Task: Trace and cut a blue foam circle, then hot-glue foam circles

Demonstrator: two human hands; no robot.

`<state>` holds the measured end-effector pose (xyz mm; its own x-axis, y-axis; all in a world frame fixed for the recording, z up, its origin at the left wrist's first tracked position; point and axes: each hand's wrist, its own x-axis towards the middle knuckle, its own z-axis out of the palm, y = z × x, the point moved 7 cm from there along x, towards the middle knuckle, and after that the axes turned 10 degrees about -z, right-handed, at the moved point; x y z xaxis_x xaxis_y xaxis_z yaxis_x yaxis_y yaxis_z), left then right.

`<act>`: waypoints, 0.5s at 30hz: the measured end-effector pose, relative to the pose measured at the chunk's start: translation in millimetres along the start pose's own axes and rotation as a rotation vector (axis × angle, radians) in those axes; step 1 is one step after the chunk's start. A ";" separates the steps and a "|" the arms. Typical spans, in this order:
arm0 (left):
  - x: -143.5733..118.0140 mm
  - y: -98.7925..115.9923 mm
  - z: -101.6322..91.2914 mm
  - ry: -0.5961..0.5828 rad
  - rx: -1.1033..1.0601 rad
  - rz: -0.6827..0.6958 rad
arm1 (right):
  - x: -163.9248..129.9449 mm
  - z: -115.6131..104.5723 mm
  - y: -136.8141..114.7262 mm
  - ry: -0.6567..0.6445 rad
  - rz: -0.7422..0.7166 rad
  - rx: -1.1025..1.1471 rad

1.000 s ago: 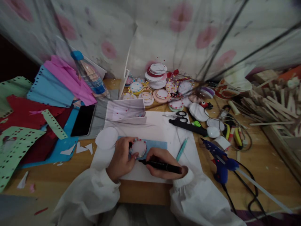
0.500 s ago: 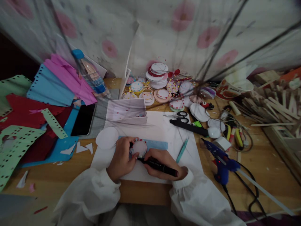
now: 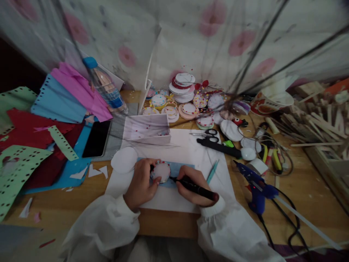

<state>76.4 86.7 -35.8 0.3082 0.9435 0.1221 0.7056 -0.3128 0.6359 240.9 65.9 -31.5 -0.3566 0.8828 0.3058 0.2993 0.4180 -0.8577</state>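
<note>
My left hand [image 3: 142,182] grips a small round white piece with red dots around its rim [image 3: 160,171], thumb at its lower edge. A black marker [image 3: 196,187] is held in my right hand [image 3: 191,185], its tip pointing left, close to the round piece's right side. Whether the tip touches anything is too small to tell. Beneath both lies a blue paper strip [image 3: 184,169] on a white sheet [image 3: 177,149]. A plain white paper disc [image 3: 124,160] rests left of my left hand, and a teal pen-like tool [image 3: 212,171] lies beyond my right hand.
Behind the sheet stands a white open box [image 3: 147,139], with several decorated round pieces [image 3: 188,109] beyond it. Scissors [image 3: 209,138] and a blue glue gun [image 3: 256,187] lie to the right. A phone [image 3: 96,139], a bottle [image 3: 107,87] and coloured papers [image 3: 62,94] occupy the left.
My right hand with the marker has shifted right along the round piece's edge, from its lower side to its right side. My left hand and the round piece stay nearly still.
</note>
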 end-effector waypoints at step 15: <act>0.7 1.7 -0.6 -0.003 -0.011 -0.001 | 0.3 3.5 -3.3 -0.034 -0.047 -0.024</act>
<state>77.5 86.8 -34.2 0.3092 0.9435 0.1189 0.6987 -0.3102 0.6446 236.7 64.0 -30.1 -0.4002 0.8546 0.3309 0.3024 0.4640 -0.8326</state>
